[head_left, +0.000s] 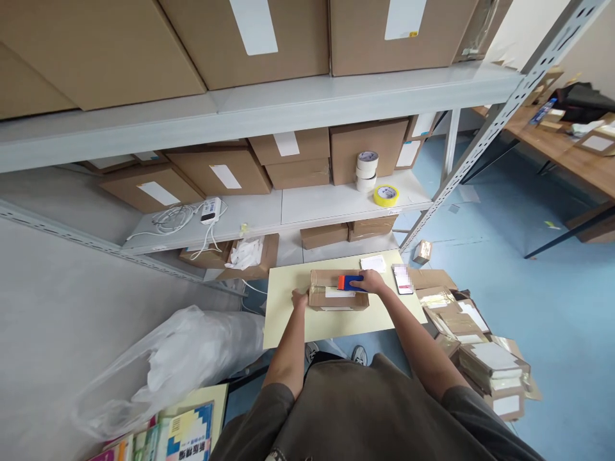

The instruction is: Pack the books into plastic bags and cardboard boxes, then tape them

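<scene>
A cardboard box with white labels and clear tape lies on the pale yellow tabletop. My left hand is at the box's left end, its fingers closed against the side. In my right hand is a blue hand tool with an orange end, held over the top of the box by the white label; its exact kind is too small to tell. Right of that hand lie a phone with a lit screen and some white paper slips.
A metal shelf in front bears cartons, white tape rolls, a yellow tape roll and a white power strip. Taped boxes are piled on the floor at right. A plastic bag and books are at left.
</scene>
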A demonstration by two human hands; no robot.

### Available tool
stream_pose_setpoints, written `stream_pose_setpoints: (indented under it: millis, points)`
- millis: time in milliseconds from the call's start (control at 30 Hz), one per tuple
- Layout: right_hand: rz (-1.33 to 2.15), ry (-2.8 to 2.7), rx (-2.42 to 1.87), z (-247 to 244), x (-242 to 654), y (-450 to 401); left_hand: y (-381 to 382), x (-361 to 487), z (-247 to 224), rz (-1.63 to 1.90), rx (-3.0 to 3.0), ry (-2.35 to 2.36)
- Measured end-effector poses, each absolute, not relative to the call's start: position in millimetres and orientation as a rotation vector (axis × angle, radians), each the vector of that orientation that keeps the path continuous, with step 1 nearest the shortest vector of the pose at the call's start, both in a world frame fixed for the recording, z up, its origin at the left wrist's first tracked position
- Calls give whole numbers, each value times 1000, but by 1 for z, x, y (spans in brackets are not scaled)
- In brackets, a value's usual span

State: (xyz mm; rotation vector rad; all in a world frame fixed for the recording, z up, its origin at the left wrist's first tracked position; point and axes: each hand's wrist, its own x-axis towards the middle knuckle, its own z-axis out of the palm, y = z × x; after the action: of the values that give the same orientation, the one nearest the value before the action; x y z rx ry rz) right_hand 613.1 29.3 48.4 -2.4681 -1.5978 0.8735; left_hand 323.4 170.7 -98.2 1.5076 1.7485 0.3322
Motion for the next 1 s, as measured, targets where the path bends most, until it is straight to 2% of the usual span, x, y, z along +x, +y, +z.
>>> stream_pose_setpoints:
  millis: [267, 467, 633, 867, 1000]
  points:
    - [875, -1487, -2515, 46, 603, 30, 159, 347, -75, 241, 1663, 1532]
    - [899, -1568, -2584, 49, 600, 43, 154, 356, -70, 109, 1725, 1604]
    - [927, -1577, -2660, 52, 644, 29, 156, 358, -70, 85, 1730, 1664]
    - [986, -1382, -2705, 52, 716, -31, 158, 361, -73, 128, 1733, 1610]
    - [929, -1266, -2793, 64, 724, -56, 166, 356, -73, 106, 1729, 1577]
